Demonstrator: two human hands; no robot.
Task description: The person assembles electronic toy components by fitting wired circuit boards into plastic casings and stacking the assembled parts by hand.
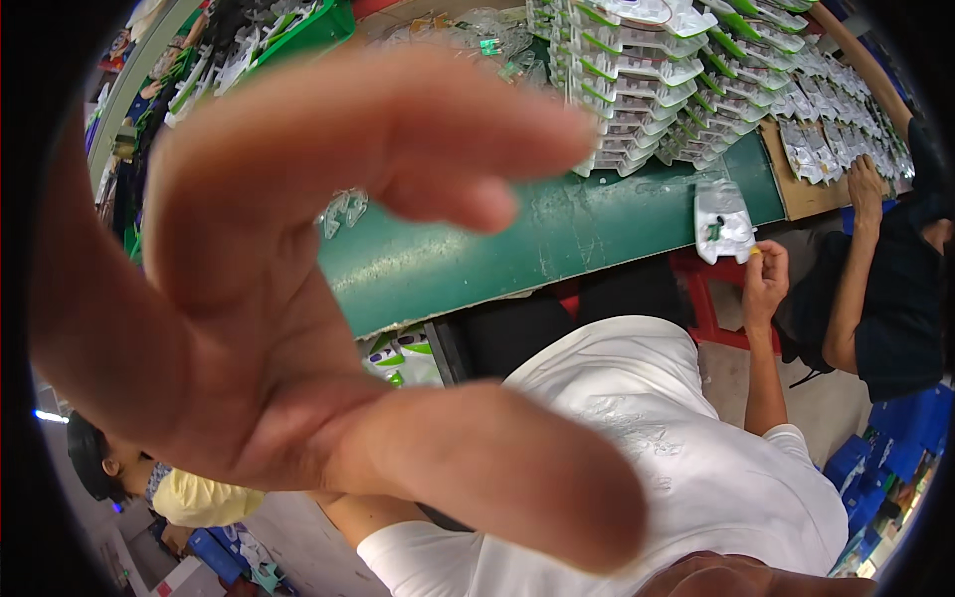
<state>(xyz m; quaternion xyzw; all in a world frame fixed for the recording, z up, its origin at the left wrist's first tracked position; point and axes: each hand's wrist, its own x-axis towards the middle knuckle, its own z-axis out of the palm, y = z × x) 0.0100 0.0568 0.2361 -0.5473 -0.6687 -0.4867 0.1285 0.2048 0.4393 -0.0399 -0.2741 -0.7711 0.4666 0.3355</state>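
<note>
My left hand (254, 338) is raised very close to the camera and covers much of the left side. Its thumb and fingers are spread apart, slightly blurred, with nothing between them. At the right, past the front edge of the green table (468, 249), my right hand (767, 284) pinches the near corner of a white plastic housing (736, 237). A small dark green piece shows inside this housing, and its far end looks clear. Something small and yellow is at my right fingertips; I cannot make it out.
Tall stacks of white-and-green housings (637, 95) stand at the back. Clear plastic pieces (343, 211) lie on the table. A green bin (323, 30) is far left. At right, a co-worker's hand (863, 184) reaches to rows of white parts (811, 149). A red stool (708, 298) stands below.
</note>
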